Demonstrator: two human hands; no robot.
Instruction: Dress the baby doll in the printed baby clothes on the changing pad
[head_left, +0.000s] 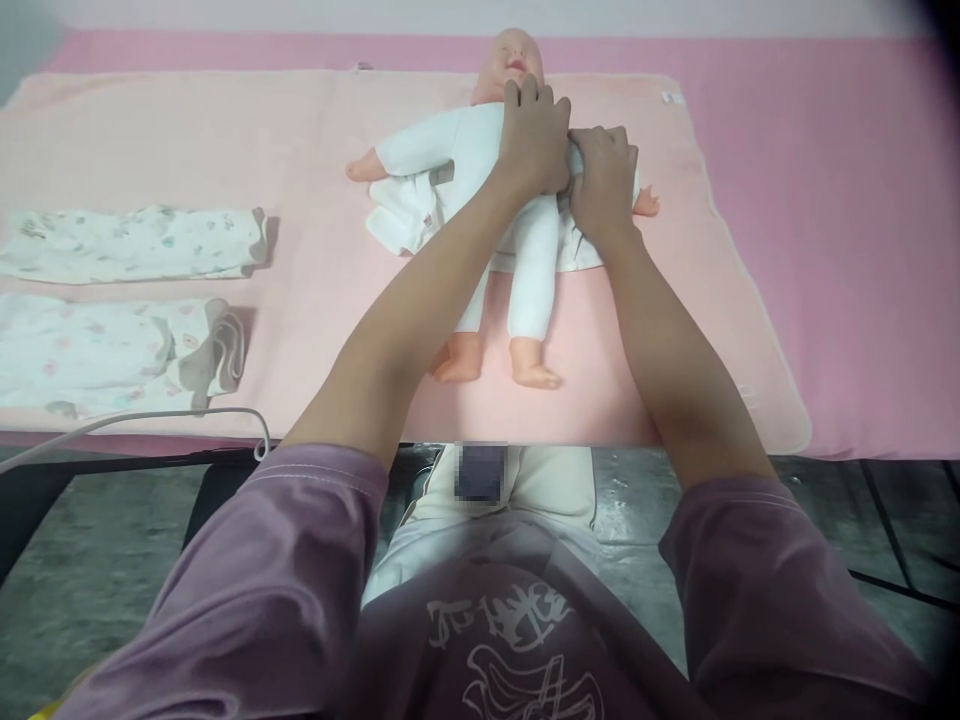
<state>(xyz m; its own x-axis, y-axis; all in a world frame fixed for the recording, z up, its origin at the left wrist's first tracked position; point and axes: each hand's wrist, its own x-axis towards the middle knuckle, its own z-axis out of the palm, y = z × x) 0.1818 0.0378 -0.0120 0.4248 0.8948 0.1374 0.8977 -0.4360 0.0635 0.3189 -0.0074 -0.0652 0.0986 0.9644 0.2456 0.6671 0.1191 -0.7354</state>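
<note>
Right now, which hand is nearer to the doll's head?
Left. The left hand is over the doll's chest, just below the head; the right hand is farther off, over one doll arm.

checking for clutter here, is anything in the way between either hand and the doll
Nothing visible: the left hand is over the doll's chest, the right hand over its arm at that side. The white garment lies beneath it, and the folded cloths lie apart, off to the left.
</note>
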